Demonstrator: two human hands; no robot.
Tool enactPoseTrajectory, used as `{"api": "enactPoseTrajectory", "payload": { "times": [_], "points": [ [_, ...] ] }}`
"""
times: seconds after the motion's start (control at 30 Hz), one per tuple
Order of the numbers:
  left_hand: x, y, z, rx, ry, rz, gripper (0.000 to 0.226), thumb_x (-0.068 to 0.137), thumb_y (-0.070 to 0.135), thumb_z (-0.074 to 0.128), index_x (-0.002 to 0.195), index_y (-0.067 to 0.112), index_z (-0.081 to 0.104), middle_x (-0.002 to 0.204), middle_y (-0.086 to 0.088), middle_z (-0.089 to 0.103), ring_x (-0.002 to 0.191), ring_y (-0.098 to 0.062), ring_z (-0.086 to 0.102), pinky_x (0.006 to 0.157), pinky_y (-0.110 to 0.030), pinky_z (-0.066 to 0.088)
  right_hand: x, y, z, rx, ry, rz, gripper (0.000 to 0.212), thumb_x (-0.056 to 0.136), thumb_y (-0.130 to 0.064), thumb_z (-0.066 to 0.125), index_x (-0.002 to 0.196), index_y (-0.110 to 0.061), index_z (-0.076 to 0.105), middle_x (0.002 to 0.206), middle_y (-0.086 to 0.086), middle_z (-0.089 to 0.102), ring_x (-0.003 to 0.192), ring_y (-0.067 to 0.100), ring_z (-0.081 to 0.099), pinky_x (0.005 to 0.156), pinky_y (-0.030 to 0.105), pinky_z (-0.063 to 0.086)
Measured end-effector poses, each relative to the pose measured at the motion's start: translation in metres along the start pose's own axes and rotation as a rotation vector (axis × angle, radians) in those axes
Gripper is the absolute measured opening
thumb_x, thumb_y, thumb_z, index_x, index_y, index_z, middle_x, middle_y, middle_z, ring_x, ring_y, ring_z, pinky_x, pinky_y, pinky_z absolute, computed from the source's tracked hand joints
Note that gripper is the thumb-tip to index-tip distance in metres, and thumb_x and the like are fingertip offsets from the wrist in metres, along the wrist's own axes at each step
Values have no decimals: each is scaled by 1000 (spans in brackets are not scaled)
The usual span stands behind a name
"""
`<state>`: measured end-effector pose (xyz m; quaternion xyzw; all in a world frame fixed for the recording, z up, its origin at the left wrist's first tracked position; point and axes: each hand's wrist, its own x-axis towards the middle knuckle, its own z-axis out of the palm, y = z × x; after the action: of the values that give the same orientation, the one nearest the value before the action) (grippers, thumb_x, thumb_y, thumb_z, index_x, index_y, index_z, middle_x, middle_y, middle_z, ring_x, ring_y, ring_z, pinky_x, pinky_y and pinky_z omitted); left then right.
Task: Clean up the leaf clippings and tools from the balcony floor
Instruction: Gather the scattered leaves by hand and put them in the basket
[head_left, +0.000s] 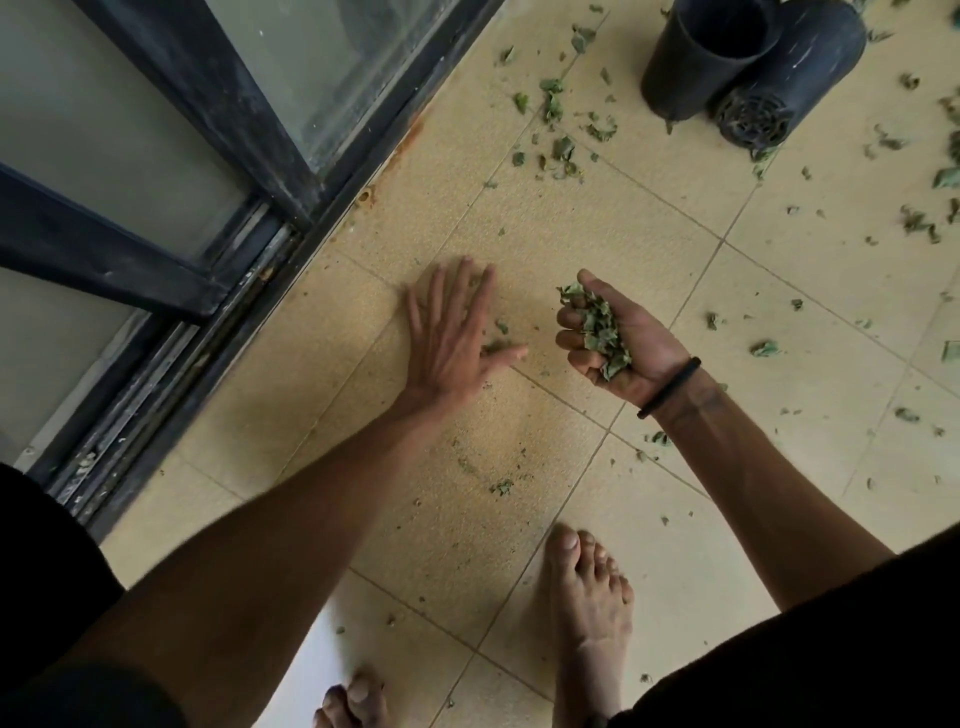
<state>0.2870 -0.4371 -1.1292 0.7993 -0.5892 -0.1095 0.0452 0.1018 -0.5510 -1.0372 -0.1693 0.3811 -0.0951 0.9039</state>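
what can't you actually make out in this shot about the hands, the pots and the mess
Head view, the only one:
- Left hand: motion-blurred, flat over the tiles; any clippings under the palm are hidden.
- Right hand: cupped around leaf clippings; how deep the pile goes is hidden by the top leaves.
- Black pots: tops cut off by the upper edge, contents unseen.
- Scattered leaves: the spread runs past the right edge.
- Tools: none in frame.
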Motion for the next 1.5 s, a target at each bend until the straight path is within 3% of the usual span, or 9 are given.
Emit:
{"api": "enactPoseTrajectory", "payload": {
  "times": [0.1, 0.23, 0.37, 0.5, 0.7, 0.83, 0.9, 1.1, 1.5],
  "points": [
    [23, -7, -10, 53, 32, 66, 91, 82, 89, 37, 148, 27, 36, 149, -9, 41, 130, -29, 41, 106, -48, 37, -5, 1, -4, 2, 25, 2, 26, 101, -39, 57, 86, -18, 53, 75, -3, 48, 53, 8, 44, 38, 17, 38],
    [51, -8, -25, 117, 66, 248, 58, 94, 76, 36, 111, 21, 45, 104, -3, 48, 91, -20, 41, 87, -37, 40, -8, 4, -6, -3, 39, 6, 24, 100, -39, 59, 87, -18, 54, 75, -2, 48, 54, 9, 43, 39, 17, 37],
    [66, -13, -27, 192, 111, 565, 37, 107, 50, 36, 105, 16, 52, 91, -1, 57, 71, -13, 41, 63, -30, 46, -13, 5, -7, 21, 45, 4, 25, 101, -38, 58, 87, -18, 54, 74, -3, 49, 53, 8, 43, 38, 16, 36],
    [82, -18, -31, 340, -49, 723, 17, 102, 24, 58, 109, 12, 48, 86, 0, 59, 56, -11, 50, 51, -27, 49, -20, 1, -8, 56, 54, -12, 27, 101, -38, 57, 82, -19, 55, 73, -2, 49, 53, 8, 43, 38, 17, 37],
    [79, 6, -42, -8, -23, 307, 20, 102, 11, 43, 97, 5, 62, 73, 2, 57, 56, -14, 58, 52, -28, 55, -25, -13, -8, 114, 79, -46, 30, 101, -38, 55, 80, -17, 52, 72, -2, 49, 53, 8, 44, 37, 16, 35],
    [85, 25, -58, -979, -54, -471, 30, 101, 23, 51, 73, 14, 58, 61, 4, 53, 45, -9, 45, 39, -21, 34, -19, -20, -10, 173, 77, -66, 34, 102, -38, 53, 77, -15, 55, 71, -1, 50, 52, 10, 47, 36, 17, 35],
    [83, 41, -75, -1388, -158, -669, 29, 99, 19, 54, 70, 16, 51, 60, 4, 47, 43, -9, 38, 41, -24, 29, -14, -23, -8, 208, 70, -68, 32, 102, -38, 53, 80, -15, 53, 71, -1, 51, 52, 11, 48, 36, 18, 37],
    [61, 112, -153, -1930, -166, -835, 31, 101, 17, 55, 72, 18, 45, 51, 6, 36, 39, -9, 26, 39, -24, 21, -40, -54, 46, 269, 115, -122, 30, 100, -38, 54, 79, -16, 54, 68, -2, 49, 50, 9, 42, 36, 17, 31],
    [-57, 193, -478, -1818, -166, -615, 41, 102, 18, 52, 65, 21, 35, 56, 0, 30, 45, -12, 21, 47, -32, 13, -292, -100, 265, 303, 128, -199, 33, 103, -38, 51, 80, -16, 54, 70, -3, 46, 50, 6, 40, 37, 16, 30]
  ]
}}
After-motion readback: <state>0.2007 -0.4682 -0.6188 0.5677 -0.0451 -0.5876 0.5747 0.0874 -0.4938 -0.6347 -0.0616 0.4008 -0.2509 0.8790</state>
